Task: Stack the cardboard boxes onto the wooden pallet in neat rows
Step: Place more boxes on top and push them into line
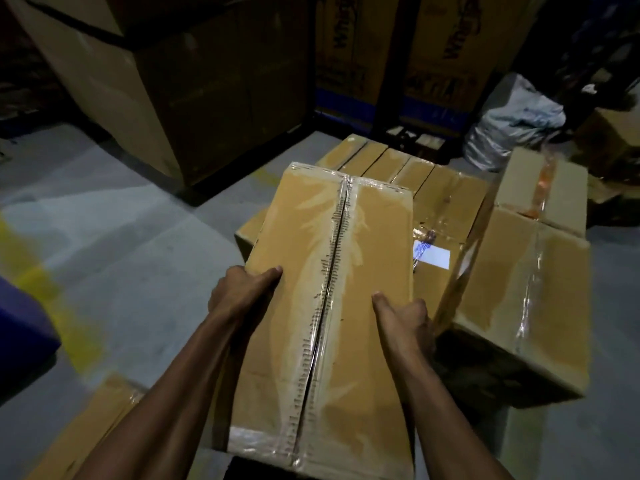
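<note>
A long taped cardboard box (332,306) fills the middle of the head view, its seam running away from me. My left hand (242,292) grips its left side, thumb on top. My right hand (405,320) grips its right side, thumb on top too. Beyond and below it lie several flat cardboard boxes (415,174) in a row, one bearing a white label (433,258). A tilted taped box (519,292) leans at the right. The wooden pallet is hidden.
Tall printed cartons (363,46) and a large dark carton (173,81) stand behind. A grey plastic sack (512,126) sits at the back right. Another box (90,431) lies at the lower left on the grey floor with yellow marking (59,306).
</note>
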### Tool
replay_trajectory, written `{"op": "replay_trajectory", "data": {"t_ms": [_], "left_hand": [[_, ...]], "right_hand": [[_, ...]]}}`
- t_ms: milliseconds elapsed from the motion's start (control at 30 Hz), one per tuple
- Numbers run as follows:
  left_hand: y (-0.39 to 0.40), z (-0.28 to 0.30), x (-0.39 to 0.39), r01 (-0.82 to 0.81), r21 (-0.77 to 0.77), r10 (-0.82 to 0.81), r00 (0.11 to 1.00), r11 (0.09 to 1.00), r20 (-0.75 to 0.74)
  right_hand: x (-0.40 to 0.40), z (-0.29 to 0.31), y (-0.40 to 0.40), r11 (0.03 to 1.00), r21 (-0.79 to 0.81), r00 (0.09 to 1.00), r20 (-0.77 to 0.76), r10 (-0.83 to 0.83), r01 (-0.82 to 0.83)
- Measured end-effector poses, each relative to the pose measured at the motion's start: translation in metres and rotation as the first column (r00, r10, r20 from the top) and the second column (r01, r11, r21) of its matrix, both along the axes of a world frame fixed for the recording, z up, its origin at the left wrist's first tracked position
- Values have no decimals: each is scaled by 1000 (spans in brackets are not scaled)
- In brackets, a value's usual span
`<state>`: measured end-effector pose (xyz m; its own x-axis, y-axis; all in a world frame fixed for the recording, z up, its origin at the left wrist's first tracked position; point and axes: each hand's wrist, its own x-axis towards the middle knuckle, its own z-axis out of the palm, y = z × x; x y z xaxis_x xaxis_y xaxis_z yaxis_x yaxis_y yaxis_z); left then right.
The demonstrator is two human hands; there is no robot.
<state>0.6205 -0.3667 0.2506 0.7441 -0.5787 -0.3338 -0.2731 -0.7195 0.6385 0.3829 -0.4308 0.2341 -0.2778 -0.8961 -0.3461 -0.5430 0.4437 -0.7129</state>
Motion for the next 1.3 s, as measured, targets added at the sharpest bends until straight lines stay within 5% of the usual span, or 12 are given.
{"op": "replay_trajectory", "data": {"t_ms": [433, 633, 900, 1300], "left_hand": [[-205, -24, 71, 261, 2, -260, 961, 965, -91], [-277, -33, 84, 448, 61, -447, 894, 892, -32], [-335, -50, 63, 609, -58, -611, 784, 791, -111], [-410, -103, -16, 585, -6, -569, 787, 811, -239]], "right_hand": [[68, -12, -147, 972, 6, 972, 35, -233, 233], [75, -13, -184, 942, 30, 942, 27, -334, 333], [47, -27, -225, 916, 50, 917, 9, -399, 398], [-30, -81, -296, 945, 74, 948, -34, -316, 317]]}}
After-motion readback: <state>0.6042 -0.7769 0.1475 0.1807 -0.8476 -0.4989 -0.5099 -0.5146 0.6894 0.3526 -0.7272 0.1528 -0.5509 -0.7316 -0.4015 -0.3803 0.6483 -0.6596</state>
